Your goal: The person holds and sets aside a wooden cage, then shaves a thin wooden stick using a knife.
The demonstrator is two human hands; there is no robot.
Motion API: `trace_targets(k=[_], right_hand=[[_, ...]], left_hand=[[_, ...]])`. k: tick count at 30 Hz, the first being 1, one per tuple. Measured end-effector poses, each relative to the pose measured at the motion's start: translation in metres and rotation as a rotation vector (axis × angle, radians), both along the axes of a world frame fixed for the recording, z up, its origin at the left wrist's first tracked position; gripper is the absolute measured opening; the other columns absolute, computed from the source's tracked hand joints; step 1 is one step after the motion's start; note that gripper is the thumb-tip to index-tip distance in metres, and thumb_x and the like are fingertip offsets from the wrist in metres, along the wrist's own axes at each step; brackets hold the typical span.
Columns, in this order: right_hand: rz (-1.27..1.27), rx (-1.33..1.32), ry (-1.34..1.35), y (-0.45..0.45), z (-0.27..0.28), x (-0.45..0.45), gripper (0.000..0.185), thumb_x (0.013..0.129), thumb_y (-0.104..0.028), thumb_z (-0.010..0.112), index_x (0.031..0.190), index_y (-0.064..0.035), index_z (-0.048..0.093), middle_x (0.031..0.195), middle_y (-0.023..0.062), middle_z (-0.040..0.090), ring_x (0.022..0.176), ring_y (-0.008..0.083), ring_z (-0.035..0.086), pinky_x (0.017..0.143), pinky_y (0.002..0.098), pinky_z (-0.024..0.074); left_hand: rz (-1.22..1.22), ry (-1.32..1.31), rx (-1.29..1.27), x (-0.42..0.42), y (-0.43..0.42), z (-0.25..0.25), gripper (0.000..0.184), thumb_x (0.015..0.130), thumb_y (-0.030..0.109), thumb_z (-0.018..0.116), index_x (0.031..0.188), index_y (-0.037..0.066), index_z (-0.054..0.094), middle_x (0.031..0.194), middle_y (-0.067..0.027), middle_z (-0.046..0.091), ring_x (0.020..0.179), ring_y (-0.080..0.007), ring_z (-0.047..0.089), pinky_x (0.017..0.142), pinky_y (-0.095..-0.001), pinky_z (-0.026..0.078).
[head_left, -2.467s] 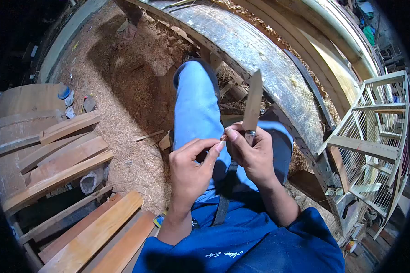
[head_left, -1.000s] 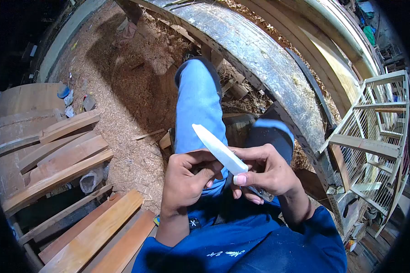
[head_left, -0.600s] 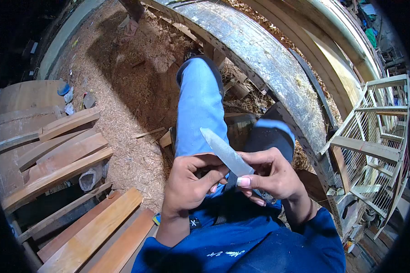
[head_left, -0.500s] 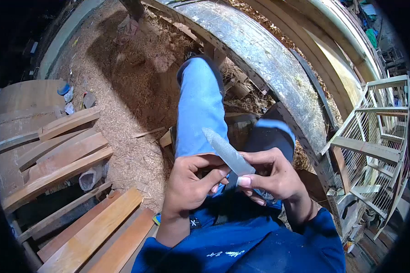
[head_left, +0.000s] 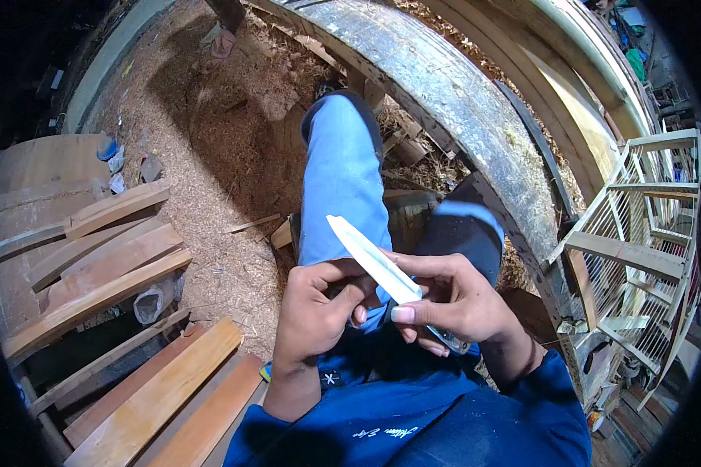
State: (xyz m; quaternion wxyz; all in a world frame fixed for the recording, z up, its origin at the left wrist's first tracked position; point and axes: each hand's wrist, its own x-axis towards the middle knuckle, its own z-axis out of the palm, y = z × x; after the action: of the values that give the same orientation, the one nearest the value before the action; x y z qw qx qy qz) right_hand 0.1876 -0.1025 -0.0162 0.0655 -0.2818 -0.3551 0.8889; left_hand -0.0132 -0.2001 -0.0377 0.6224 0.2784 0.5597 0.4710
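Observation:
My right hand grips a knife between thumb and fingers. Its flat, pale blade tapers to a point up and to the left, in front of my blue-clad leg. A shiny, metallic lower end shows beneath my right fingers. My left hand is closed just left of the blade, thumb pressed against curled fingers. What those fingers pinch, if anything, is hidden.
Wooden planks lie at lower left, below stacked wood pieces. Sawdust covers the ground. A long curved-looking bench passes in front and right. A slatted wooden frame stands at far right.
The knife has turned in my right hand; its face now looks bright white instead of grey, and its tip has shifted slightly left. Its metallic lower end now shows. Both hands stay close together.

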Motion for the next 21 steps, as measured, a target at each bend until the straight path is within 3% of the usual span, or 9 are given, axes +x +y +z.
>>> trace_targets(k=[1,4,10,21], right_hand=[[-0.002,-0.009,-0.014,0.0006,0.0000,-0.0004,0.067,0.097,-0.001,0.070,0.158,0.0009,0.041,0.075,0.0107,0.068,0.050,0.0104,0.057,0.042,0.0243,0.0440],[0.004,-0.012,0.020,-0.0014,-0.0029,-0.0007,0.063,0.101,-0.011,0.070,0.158,-0.0059,0.044,0.076,0.0049,0.066,0.048,0.0072,0.054,0.041,0.0230,0.0444],[-0.023,-0.017,0.013,-0.0039,-0.0055,0.0003,0.056,0.102,-0.012,0.069,0.154,-0.0026,0.049,0.074,0.0037,0.064,0.050,0.0078,0.054,0.041,0.0249,0.0436],[-0.045,0.033,-0.031,-0.0073,-0.0066,0.0052,0.048,0.102,-0.013,0.070,0.146,-0.0011,0.057,0.073,0.0024,0.062,0.052,0.0080,0.055,0.042,0.0251,0.0434]], left_hand=[[-0.001,0.000,-0.001,0.0004,-0.0006,0.0000,0.020,0.100,-0.004,0.060,0.116,-0.008,0.072,0.080,-0.0059,0.071,0.064,-0.0067,0.060,0.056,-0.0219,0.047],[0.010,0.021,-0.001,0.0016,-0.0023,-0.0020,0.021,0.099,-0.005,0.061,0.116,-0.008,0.072,0.081,-0.0062,0.071,0.064,-0.0070,0.060,0.056,-0.0222,0.048],[0.034,-0.001,0.016,0.0052,-0.0021,-0.0010,0.017,0.098,-0.003,0.066,0.112,-0.008,0.074,0.083,-0.0068,0.073,0.065,-0.0071,0.061,0.057,-0.0223,0.048],[-0.025,0.211,0.112,0.0039,-0.0045,0.0006,0.012,0.094,-0.002,0.073,0.103,-0.005,0.079,0.079,-0.0080,0.073,0.061,-0.0078,0.063,0.055,-0.0223,0.048]])
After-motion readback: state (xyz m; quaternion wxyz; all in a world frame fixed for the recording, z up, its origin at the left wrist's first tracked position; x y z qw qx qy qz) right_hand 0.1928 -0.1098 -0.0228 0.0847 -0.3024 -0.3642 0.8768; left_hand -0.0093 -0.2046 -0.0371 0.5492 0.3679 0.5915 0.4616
